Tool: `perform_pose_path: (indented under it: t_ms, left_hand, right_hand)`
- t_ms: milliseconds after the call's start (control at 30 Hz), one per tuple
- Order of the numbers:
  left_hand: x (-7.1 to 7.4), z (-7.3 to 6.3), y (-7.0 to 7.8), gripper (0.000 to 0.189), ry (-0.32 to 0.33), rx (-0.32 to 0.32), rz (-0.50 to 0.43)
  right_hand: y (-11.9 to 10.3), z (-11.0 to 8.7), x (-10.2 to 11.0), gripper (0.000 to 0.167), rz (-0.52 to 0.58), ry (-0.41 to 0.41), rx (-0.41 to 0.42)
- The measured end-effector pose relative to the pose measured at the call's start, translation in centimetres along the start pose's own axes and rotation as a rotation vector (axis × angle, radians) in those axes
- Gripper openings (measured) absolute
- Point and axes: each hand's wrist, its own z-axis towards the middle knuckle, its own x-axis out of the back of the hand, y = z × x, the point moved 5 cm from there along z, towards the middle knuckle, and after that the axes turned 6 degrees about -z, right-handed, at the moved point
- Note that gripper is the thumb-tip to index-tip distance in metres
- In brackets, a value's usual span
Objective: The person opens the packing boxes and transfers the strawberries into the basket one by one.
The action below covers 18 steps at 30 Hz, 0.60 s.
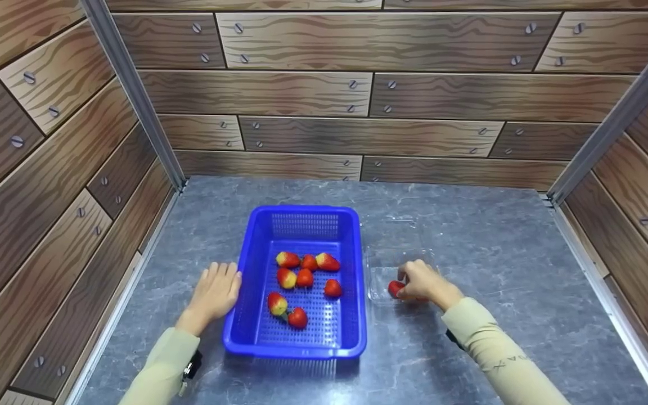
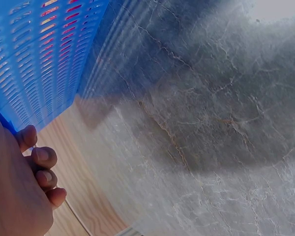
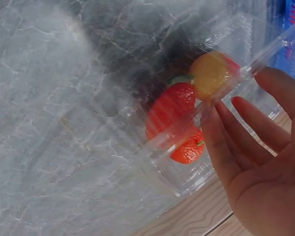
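A blue plastic basket (image 1: 304,352) stands on the grey marbled surface, with several red and yellow strawberries (image 1: 297,318) on its slotted floor. My left hand (image 1: 216,292) rests against the basket's left rim, fingers pointing forward; its fingertips show beside the slotted wall in the left wrist view. To the basket's right lies a clear plastic clamshell box (image 1: 377,278) with its lid folded back. My right hand (image 1: 422,281) is over that box, fingers reaching in past its edge. Inside are a yellow-and-red strawberry (image 3: 211,76) near the fingertips, a red strawberry (image 3: 172,113) and an orange-red strawberry (image 3: 188,150).
Wood-patterned panels (image 1: 296,93) enclose the back and both sides. Metal posts (image 1: 133,93) stand at the corners, and metal rails (image 1: 611,315) run along the side edges of the marbled surface (image 1: 498,236).
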Motion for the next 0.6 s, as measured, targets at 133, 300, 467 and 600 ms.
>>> perform_pose_path:
  t_ms: [133,300,467,600]
  left_hand:
    - [-0.1,0.0,-0.1,0.016,-0.029,0.025,-0.013]
    - [0.0,0.2,0.0,0.015,-0.049,0.038,-0.013]
    - [0.0,0.1,0.0,0.015,-0.038,0.030,-0.023]
    - [0.1,0.1,0.1,0.015,-0.030,0.020,-0.020]
  right_hand:
    - [0.1,0.0,-0.4,0.027,0.027,-0.005,-0.009]
    - [0.2,-0.1,-0.6,0.024,0.031,0.028,0.016]
    - [0.5,-0.1,-0.9,0.022,0.042,0.066,0.044]
    - [1.0,0.0,-1.4,0.027,0.041,0.075,0.014]
